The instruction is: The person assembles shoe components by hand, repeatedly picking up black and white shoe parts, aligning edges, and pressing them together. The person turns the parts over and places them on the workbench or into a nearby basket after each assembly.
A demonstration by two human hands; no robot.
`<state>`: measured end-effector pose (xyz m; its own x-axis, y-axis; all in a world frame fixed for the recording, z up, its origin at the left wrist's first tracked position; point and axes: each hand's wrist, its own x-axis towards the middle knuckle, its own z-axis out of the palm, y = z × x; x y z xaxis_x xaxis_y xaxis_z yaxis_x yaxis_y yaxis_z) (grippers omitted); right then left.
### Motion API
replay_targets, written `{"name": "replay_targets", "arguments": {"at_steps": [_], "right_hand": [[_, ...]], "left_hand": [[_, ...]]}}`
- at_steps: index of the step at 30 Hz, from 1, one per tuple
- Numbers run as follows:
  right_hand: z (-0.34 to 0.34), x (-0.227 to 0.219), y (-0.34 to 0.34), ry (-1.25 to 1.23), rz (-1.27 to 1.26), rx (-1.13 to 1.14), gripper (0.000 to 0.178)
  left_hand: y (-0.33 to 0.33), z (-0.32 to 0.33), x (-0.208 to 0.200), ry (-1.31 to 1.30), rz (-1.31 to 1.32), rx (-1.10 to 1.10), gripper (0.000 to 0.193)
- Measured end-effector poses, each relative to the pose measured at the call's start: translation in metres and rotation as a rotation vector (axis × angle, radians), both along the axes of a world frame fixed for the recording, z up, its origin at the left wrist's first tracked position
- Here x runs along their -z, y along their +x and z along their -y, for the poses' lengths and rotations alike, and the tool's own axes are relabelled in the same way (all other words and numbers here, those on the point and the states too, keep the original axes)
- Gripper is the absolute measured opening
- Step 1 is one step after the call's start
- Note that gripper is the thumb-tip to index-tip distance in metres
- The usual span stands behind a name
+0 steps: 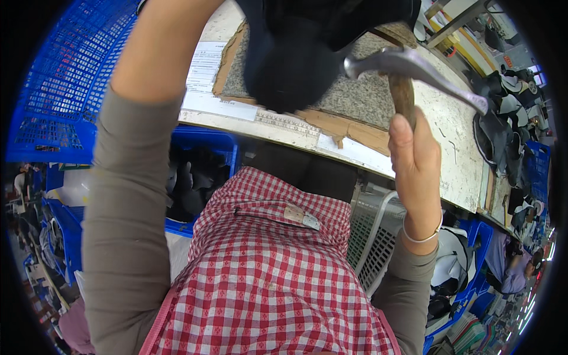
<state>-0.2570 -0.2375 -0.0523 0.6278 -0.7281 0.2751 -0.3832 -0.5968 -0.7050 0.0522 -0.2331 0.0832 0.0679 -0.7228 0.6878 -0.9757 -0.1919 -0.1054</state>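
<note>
My right hand [417,163] is closed round the wooden handle of a hammer [402,65], whose long, curved metal head is raised above the bench. Beside its striking face hangs a black shaped piece [290,65], blurred and cut off by the top edge; it resembles a shoe upper, but I cannot tell for sure. Below both lies a speckled grey slab [361,94] on torn brown cardboard [355,133]. The left forearm reaches up and out through the top edge, so my left hand and whatever it holds are out of sight.
A white workbench [452,168] with a ruler strip [287,125] and printed paper [204,68] is before me. Blue mesh crates [65,89] stand at left. Below the bench are a blue bin [231,157] of dark pieces and a grey basket [378,236]. Shoe parts [503,127] crowd the right.
</note>
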Motion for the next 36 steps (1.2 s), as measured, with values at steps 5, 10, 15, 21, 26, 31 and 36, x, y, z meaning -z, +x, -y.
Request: {"name": "replay_targets", "arguments": {"at_steps": [5,10,15,21,26,31,36], "right_hand": [[0.035,0.026,0.026,-0.192,-0.175,0.081,0.037],[0.057,0.104,0.028,-0.097,-0.436,0.097,0.038],[0.054,0.138,0.017,-0.103,-0.367,0.118,0.049],[0.059,0.104,0.016,-0.11,-0.371,0.109,0.037],[0.061,0.074,0.028,-0.094,-0.292,0.215,0.037],[0.071,0.069,0.03,-0.201,-0.431,0.087,0.036],[0.068,0.082,0.032,-0.182,-0.347,0.033,0.036]], "left_hand": [[-0.058,0.068,0.029,0.564,0.238,0.364,0.03],[-0.007,0.081,0.11,1.162,-0.371,0.835,0.068],[0.014,0.05,0.168,0.613,-0.044,0.519,0.104],[-0.033,0.034,0.19,0.661,-0.116,0.364,0.069],[-0.024,0.013,0.221,0.572,-0.46,0.307,0.068],[-0.008,0.018,0.234,0.627,-0.527,0.345,0.07],[-0.001,0.024,0.23,0.692,-0.747,0.37,0.072]]}}
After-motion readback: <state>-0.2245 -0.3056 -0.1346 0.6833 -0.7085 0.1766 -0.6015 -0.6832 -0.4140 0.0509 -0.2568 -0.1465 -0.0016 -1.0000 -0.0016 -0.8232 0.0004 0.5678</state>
